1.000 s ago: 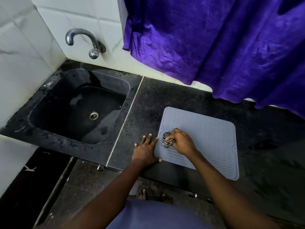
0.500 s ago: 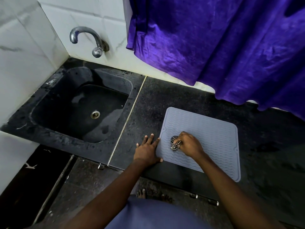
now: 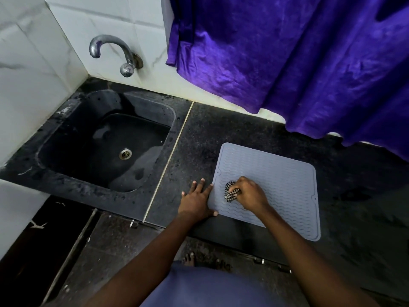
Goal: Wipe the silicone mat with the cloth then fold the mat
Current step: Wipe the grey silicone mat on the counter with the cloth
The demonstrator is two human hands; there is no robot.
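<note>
Cloth [image 3: 230, 192] bunched in right hand [image 3: 251, 193] grip, pressed on mat [image 3: 283, 173]; left hand [image 3: 197, 201] flat, touching mat edge.

You have one view only: a wide-angle camera worn on your head, looking forward and steeply down at the dark speckled stone worktop [image 3: 199, 134] from standing height at its front edge. It is close enough that the grey ribbed silicone mat [image 3: 276, 173] lies just right of centre. The black stone sink [image 3: 93, 107] fills the left, the purple fabric curtain [image 3: 287, 52] the upper right, and straight lines bow towards the edges.
</note>
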